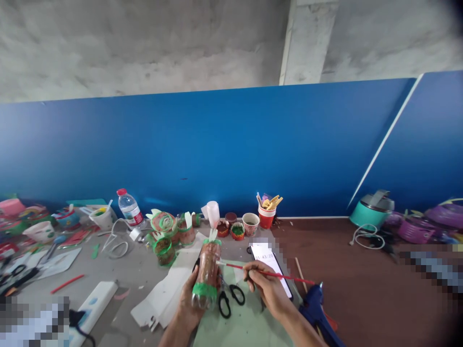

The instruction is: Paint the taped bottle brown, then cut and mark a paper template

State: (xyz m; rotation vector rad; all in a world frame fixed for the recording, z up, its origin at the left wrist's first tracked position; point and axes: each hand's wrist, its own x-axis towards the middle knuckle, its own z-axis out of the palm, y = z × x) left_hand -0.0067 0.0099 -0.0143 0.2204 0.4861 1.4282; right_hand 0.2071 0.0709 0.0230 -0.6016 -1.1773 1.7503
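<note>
My left hand (188, 300) is wrapped round a clear plastic bottle (209, 265), tilted, with brown paint on its middle and a green band near its lower end. A pale, finger-like cutout (212, 234) sticks up at its far end. Between the fingers of my right hand (266, 288) is a thin paintbrush (231, 265) with a red handle. Its pale tip is at the bottle's right side; whether they touch I cannot tell. Black-handled scissors (237, 295) lie beside the bottle on a light green sheet (249, 323). Paint cups (238, 232) stand beyond my hands.
A phone (265, 255) showing a timer lies beyond my right hand, and a blue glue gun (315, 308) by my right forearm. Painted bottle pieces (164, 249) and a water bottle (130, 208) stand back left. A blue partition (231, 154) closes off the back.
</note>
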